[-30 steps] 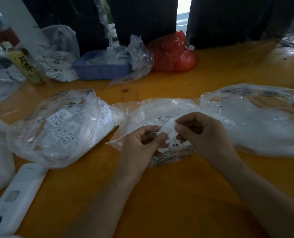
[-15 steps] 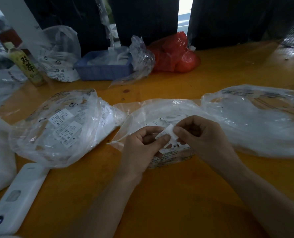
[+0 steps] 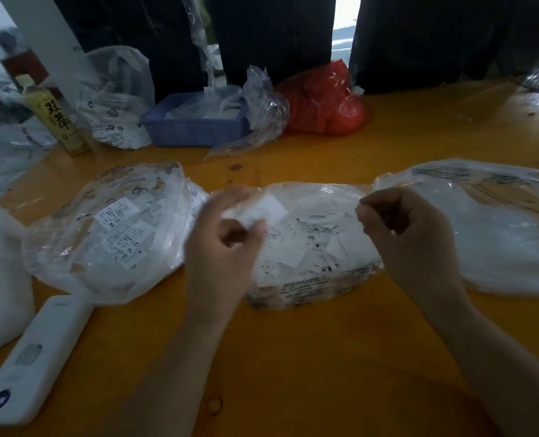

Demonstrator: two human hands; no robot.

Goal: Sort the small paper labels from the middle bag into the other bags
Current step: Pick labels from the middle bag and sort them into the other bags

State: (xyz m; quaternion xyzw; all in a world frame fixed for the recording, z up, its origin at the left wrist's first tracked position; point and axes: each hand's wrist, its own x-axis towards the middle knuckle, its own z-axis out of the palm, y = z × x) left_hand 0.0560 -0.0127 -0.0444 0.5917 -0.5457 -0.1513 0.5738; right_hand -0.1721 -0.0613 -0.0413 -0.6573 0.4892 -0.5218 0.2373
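Loosely left hand [image 3: 221,244] pinching blurred paper label [image 3: 257,209], right hand [image 3: 410,238] curled, empty

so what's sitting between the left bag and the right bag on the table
In the head view, the middle bag of paper labels lies between the left bag and the right bag; both hands hover over it.

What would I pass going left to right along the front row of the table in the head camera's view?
White device → left bag → left hand, pinching a label → middle bag → right hand, fingers curled → right bag.
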